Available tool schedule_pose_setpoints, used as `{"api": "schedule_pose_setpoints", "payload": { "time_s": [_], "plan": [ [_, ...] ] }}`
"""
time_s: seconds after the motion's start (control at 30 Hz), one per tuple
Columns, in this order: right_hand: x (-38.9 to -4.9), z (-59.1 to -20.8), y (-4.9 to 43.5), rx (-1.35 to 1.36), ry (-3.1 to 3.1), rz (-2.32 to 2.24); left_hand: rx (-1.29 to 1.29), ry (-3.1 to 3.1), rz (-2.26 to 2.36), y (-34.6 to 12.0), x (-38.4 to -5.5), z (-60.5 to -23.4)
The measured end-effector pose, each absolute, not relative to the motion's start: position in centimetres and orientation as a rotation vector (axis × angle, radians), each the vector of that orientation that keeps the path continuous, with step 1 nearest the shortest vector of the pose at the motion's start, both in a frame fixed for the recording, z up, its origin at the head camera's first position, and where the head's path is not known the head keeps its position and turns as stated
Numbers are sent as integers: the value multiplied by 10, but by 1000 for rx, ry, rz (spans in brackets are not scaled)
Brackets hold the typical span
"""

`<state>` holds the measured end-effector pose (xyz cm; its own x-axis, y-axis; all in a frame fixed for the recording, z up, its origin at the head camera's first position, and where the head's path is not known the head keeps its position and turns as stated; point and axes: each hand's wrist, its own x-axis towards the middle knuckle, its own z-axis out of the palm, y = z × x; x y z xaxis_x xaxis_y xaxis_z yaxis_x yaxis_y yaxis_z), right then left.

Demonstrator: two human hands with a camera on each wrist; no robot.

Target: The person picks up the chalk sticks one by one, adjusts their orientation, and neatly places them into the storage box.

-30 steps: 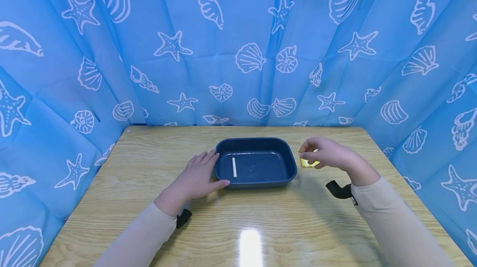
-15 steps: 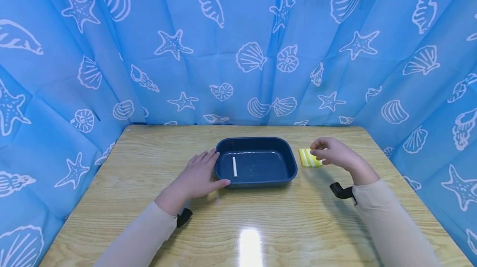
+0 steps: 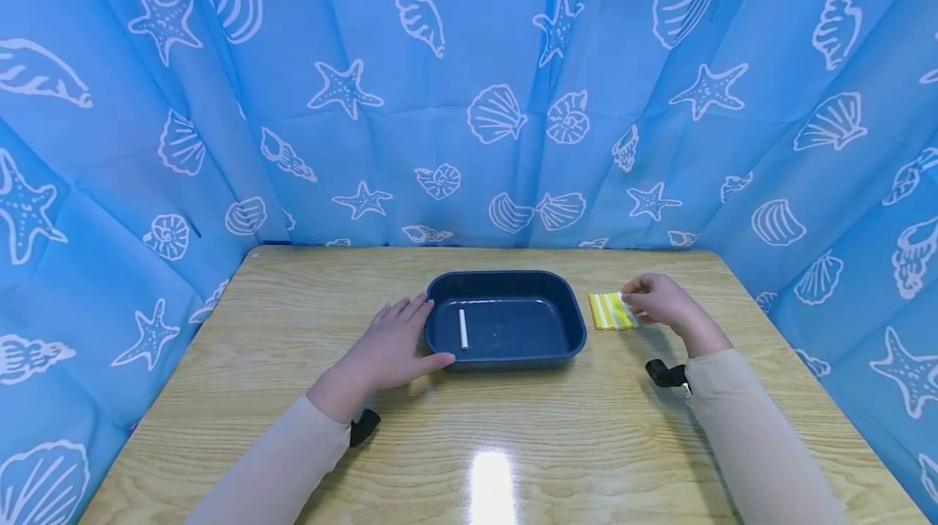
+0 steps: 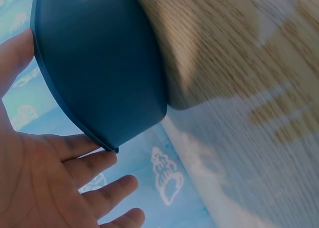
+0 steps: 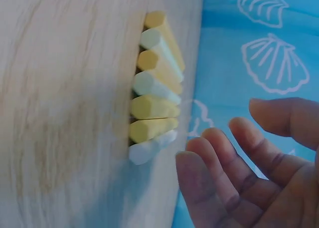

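Observation:
A dark blue rectangular basin (image 3: 513, 364) sits on the table with one white chalk stick (image 3: 463, 330) lying inside, near its left end. My left hand (image 3: 392, 346) touches the basin's left rim, fingers extended and spread; the left wrist view shows fingertips (image 4: 107, 158) against the rim. To the basin's right lies a row of yellow and white chalk sticks (image 3: 607, 312), side by side. My right hand (image 3: 663, 307) is at the right end of that row. In the right wrist view its bent fingers and thumb are apart, with no chalk between them, close to the end white stick (image 5: 142, 153).
The wooden table (image 3: 293, 289) stretches around the basin, with a bright reflection near its front. A blue curtain (image 3: 454, 61) printed with shells and starfish encloses the back and both sides. A black wrist-worn piece (image 3: 664, 373) juts out below the right hand.
My right hand has shifted to the right along the chalk row, uncovering more of the sticks. My left hand stays at the basin, and the chalk inside has not moved.

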<state>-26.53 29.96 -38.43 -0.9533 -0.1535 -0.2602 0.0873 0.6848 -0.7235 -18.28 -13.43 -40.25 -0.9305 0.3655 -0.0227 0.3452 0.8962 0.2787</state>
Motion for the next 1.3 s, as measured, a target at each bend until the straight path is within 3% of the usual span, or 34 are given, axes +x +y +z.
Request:
{"api": "schedule_pose_setpoints", "payload": {
  "time_s": [0.53, 1.3],
  "plan": [
    [-287, -405, 308, 148, 2581, -1129, 546, 2968, 424, -134, -182, -402],
    [-298, -417, 313, 175, 2558, -1077, 535, 2970, 419, -133, -182, -403]
  ]
}}
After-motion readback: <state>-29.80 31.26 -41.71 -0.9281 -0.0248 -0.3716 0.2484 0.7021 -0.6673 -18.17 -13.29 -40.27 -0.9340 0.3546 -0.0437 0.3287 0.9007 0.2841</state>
